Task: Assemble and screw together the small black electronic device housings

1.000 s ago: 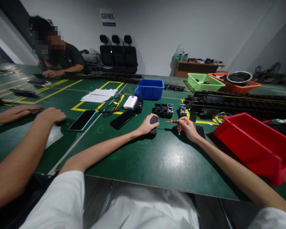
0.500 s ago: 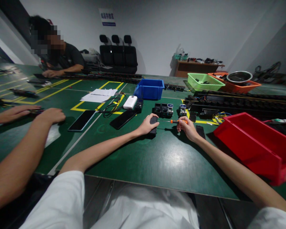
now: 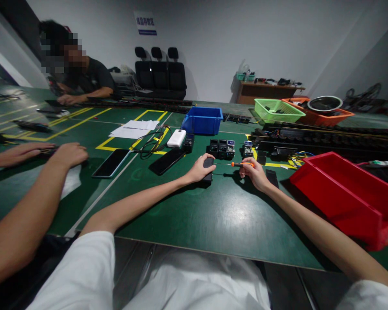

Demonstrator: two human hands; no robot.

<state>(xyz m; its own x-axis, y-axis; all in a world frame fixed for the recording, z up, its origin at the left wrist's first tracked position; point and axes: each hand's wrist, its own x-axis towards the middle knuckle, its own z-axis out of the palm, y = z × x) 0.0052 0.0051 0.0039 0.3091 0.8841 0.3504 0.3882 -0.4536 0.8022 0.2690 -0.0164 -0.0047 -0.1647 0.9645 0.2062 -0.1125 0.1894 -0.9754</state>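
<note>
My left hand is wrapped round a black box-shaped part on the green table. To its right, my right hand grips an orange-handled screwdriver, whose thin shaft points left at the box. Whether the tip touches the box is too small to tell. Small black modules stand in a row just behind, and another module is a little to their right. A flat black piece lies by my right wrist.
A red bin is at the right, a blue bin behind the modules. Two phones, a white power bank and papers lie left. A neighbour's hands rest at far left; another person sits across.
The fingers of my right hand have shifted slightly on the screwdriver handle. My left hand and the black box look unmoved.
</note>
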